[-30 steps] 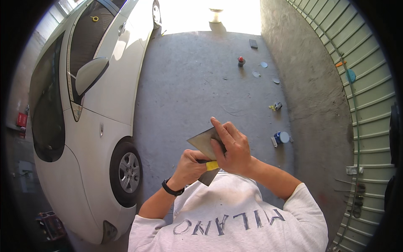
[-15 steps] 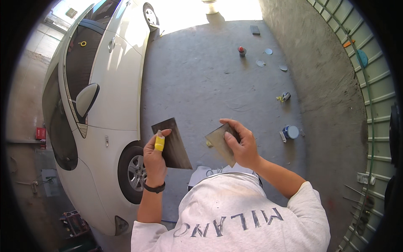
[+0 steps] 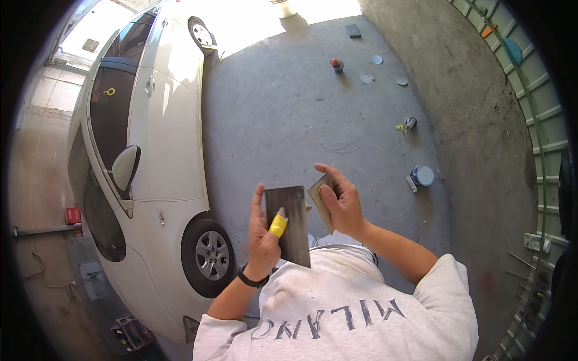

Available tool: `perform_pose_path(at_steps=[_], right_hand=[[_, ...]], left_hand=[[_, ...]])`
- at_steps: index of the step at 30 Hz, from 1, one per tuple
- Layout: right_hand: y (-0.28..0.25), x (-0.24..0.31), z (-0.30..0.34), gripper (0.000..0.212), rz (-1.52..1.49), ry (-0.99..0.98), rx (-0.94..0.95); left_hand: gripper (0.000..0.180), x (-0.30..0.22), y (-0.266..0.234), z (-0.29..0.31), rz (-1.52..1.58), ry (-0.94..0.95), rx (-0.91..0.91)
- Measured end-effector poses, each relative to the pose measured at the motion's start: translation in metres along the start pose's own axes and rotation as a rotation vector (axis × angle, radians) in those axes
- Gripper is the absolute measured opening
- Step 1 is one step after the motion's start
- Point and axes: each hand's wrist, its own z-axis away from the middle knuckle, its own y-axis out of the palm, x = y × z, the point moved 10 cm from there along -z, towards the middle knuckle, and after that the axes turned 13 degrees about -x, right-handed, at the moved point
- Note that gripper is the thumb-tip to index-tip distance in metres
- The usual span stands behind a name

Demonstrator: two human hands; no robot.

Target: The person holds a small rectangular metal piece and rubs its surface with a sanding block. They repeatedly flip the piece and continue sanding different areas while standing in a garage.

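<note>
My left hand [image 3: 265, 248] grips a dark, flat rectangular putty spreader [image 3: 294, 231], its thumb pressed on the face and a finger stretched up along the edge. Yellow tape [image 3: 278, 225] wraps that thumb. In my right hand [image 3: 345, 207] is a second, lighter greyish-tan putty spreader [image 3: 323, 201], pinched between thumb and fingers and tilted so that it looks narrow. The two spreaders are close together but apart, held up in front of my chest above the floor. Whatever lies behind the plates is hidden.
A white car [image 3: 168, 150] stands along my left, its front wheel [image 3: 211, 253] near my left elbow. On the grey floor at right are a blue-and-white can [image 3: 424, 175], a smaller can [image 3: 410, 124], a red-capped bottle [image 3: 336, 66], several round discs and a dark block [image 3: 353, 31].
My left hand and its spreader have moved right and slightly down, nearer to the right one. The right spreader has turned more edge-on. The view has shifted a little.
</note>
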Motion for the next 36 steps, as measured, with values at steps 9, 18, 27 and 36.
perform_pose_path(at_steps=[9, 18, 27, 36], right_hand=[[-0.019, 0.047, -0.010, 0.043, 0.365, -0.377, -0.064], [-0.005, 0.107, 0.053, 0.015, 0.395, -1.131, -0.069], [-0.003, 0.078, 0.038, 0.019, 0.409, -1.185, 0.059], [-0.045, -0.030, -0.042, 0.024, -0.193, 0.260, -0.124]], left_hand=[[0.048, -0.034, -0.014, -0.017, -0.489, 0.386, 0.127], [0.044, -0.001, -0.046, -0.051, -0.217, 0.085, -0.110], [0.038, 0.022, -0.034, -0.052, -0.034, -0.068, -0.093], [0.038, 0.039, -0.049, -0.069, -0.010, -0.139, -0.149]])
